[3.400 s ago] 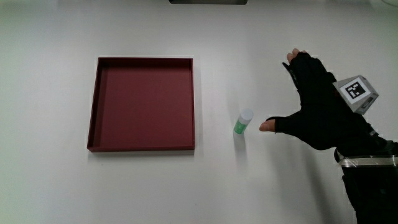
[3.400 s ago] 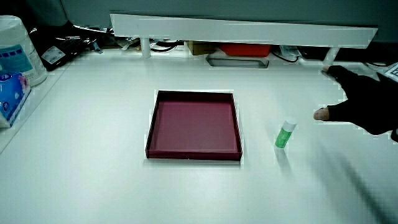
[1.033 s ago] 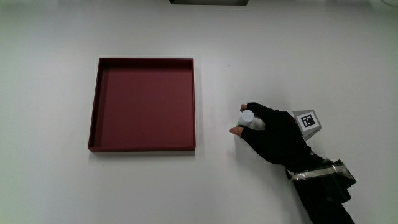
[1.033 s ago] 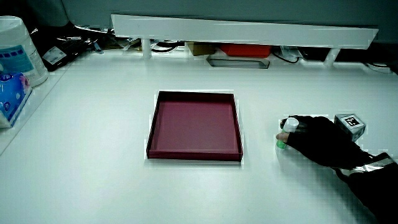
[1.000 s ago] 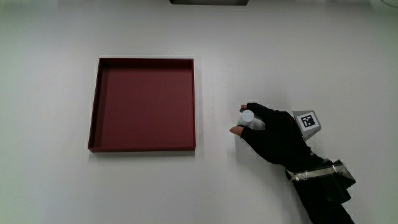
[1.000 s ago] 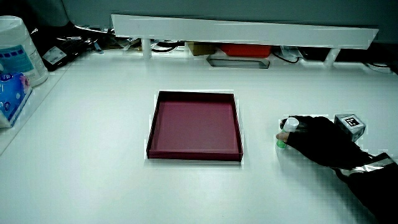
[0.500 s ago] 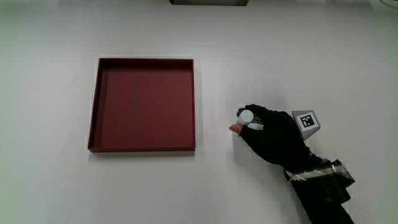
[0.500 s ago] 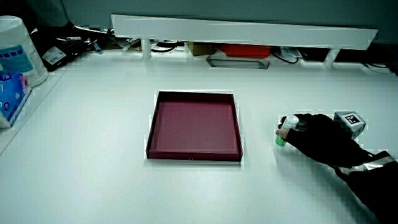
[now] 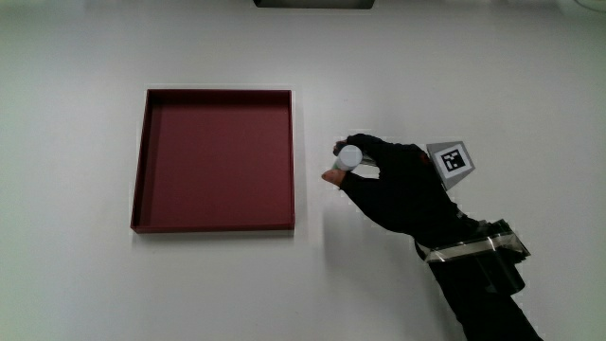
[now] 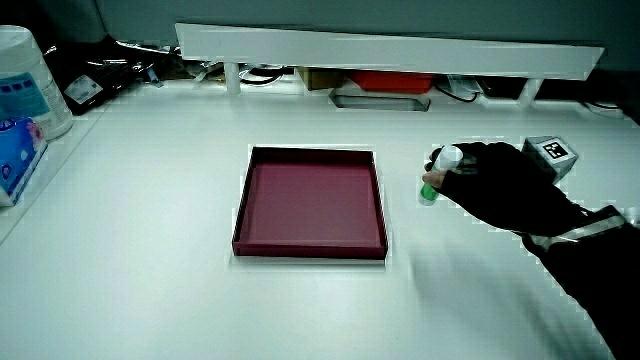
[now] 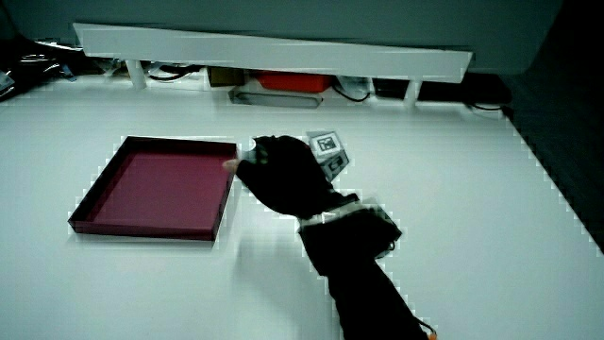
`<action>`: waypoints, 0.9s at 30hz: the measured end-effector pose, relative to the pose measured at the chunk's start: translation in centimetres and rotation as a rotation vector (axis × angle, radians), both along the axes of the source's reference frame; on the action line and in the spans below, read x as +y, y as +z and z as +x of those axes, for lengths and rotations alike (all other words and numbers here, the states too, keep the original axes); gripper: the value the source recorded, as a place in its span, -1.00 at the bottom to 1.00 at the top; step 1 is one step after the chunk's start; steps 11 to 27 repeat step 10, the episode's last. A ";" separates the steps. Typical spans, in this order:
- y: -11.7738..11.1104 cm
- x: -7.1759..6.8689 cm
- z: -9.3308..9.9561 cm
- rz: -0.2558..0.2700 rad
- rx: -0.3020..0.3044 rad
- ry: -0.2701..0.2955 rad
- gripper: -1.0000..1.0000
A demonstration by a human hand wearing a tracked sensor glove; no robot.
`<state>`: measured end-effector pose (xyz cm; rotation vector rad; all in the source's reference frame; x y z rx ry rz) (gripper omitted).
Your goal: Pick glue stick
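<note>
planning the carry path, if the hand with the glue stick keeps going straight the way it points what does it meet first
Probably the red tray: the hand, closed on the glue stick, points at the tray's near wall beside it. It looks lifted, so it might pass above the rim; height is unclear.

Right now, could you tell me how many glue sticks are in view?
1. The glue stick is gripped upright in the hand, beside the red tray, which holds nothing. None seems hidden elsewhere.
</note>
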<state>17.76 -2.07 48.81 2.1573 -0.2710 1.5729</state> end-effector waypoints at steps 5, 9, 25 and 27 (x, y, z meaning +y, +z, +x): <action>-1.3 -0.6 -2.5 0.002 -0.032 -0.025 1.00; -1.9 -0.8 -4.8 0.044 -0.090 -0.070 1.00; -2.1 -0.8 -5.3 0.027 -0.106 -0.075 1.00; -2.1 -0.8 -5.3 0.027 -0.106 -0.075 1.00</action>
